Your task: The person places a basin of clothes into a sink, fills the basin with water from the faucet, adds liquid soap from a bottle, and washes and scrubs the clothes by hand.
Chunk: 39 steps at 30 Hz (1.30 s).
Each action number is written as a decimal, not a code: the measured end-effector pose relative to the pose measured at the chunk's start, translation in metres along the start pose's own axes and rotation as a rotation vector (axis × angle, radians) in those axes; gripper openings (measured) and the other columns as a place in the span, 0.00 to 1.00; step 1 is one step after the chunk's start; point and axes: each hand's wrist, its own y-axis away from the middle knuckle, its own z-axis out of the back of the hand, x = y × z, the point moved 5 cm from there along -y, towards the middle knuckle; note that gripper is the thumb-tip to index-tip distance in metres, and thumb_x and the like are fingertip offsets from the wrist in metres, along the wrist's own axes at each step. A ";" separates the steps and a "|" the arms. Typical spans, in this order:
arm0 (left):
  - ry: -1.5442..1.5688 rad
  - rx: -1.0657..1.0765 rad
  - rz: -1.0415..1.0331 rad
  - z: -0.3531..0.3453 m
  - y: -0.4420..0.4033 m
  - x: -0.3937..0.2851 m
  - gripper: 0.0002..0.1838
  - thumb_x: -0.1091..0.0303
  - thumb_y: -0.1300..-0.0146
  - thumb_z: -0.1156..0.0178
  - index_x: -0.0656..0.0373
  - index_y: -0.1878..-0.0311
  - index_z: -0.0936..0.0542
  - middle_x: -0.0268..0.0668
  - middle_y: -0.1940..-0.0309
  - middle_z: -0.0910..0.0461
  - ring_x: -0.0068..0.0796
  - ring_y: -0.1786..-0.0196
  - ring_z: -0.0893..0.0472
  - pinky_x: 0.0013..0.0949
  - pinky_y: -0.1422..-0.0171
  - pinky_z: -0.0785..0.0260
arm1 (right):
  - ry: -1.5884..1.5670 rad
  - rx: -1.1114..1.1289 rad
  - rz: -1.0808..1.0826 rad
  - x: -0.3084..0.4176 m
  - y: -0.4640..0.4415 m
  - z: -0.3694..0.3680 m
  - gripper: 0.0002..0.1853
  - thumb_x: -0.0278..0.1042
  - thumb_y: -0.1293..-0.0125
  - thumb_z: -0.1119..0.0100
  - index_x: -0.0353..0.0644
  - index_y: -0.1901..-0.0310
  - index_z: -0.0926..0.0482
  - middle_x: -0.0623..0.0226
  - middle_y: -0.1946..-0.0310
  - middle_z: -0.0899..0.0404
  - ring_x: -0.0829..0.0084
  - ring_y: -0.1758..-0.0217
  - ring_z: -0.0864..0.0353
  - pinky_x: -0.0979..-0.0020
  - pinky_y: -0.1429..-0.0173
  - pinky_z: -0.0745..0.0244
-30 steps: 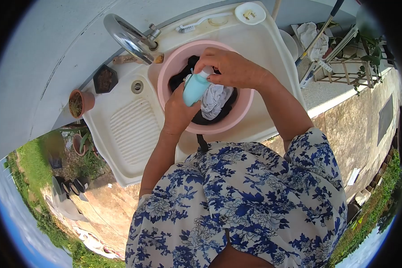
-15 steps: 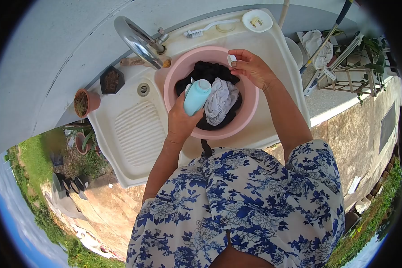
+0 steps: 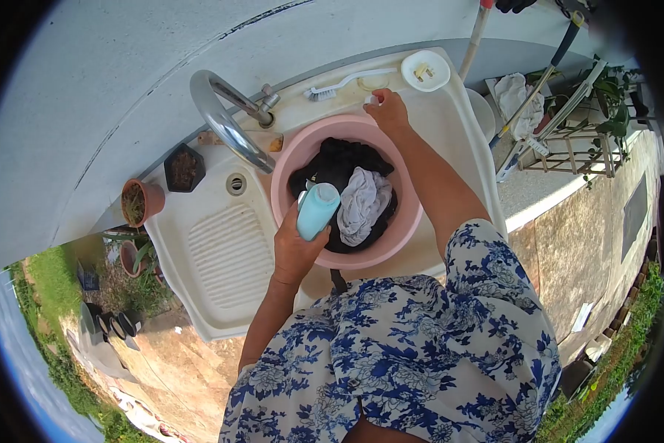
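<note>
My left hand [image 3: 296, 249] is wrapped round a light blue bottle [image 3: 318, 212], its white uncapped neck tilted up and away from me over the near left part of a pink basin [image 3: 282, 193]. In the basin lie a dark bundle of cloth [image 3: 337, 157] and a crumpled pale grey cloth [image 3: 364, 207]. Beyond the basin's far right rim, my right hand [image 3: 388, 112] pinches a small white cap [image 3: 372, 101] over the back ledge of the sink.
The basin stands in a white sink [image 3: 450, 151] with a ribbed drainboard [image 3: 228, 247]. A chrome faucet [image 3: 217, 118] arches at its left. Along the back ledge lie a white brush [image 3: 347, 83] and a soap dish [image 3: 426, 71]. Potted plants [image 3: 141, 201] flank the left edge.
My right hand has moved with the cap away from above the basin to its far side, near the back ledge. The left hand still holds the bottle over the basin. The view has shifted.
</note>
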 end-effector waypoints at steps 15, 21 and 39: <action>-0.020 0.003 0.055 0.003 0.000 0.007 0.36 0.66 0.54 0.31 0.67 0.42 0.33 0.53 0.55 0.23 0.48 0.53 0.20 0.39 0.50 0.27 | -0.209 -0.203 -0.026 -0.006 0.021 0.013 0.24 0.40 0.44 0.38 0.39 0.47 0.27 0.60 0.56 0.24 0.63 0.53 0.23 0.66 0.48 0.26; -0.161 -0.037 -0.123 -0.001 -0.004 0.004 0.34 0.68 0.56 0.32 0.66 0.43 0.33 0.53 0.52 0.25 0.50 0.52 0.22 0.42 0.49 0.27 | -1.003 0.393 -0.605 -0.061 0.167 -0.041 0.18 0.40 0.35 0.46 0.37 0.49 0.26 0.62 0.59 0.23 0.72 0.56 0.22 0.69 0.52 0.23; -0.627 0.108 -0.495 -0.014 -0.003 0.024 0.41 0.75 0.66 0.28 0.62 0.43 0.33 0.46 0.50 0.28 0.48 0.48 0.26 0.42 0.43 0.34 | -1.873 0.649 -0.589 0.000 0.237 -0.069 0.22 0.43 0.32 0.53 0.38 0.42 0.31 0.58 0.45 0.27 0.65 0.42 0.27 0.62 0.36 0.32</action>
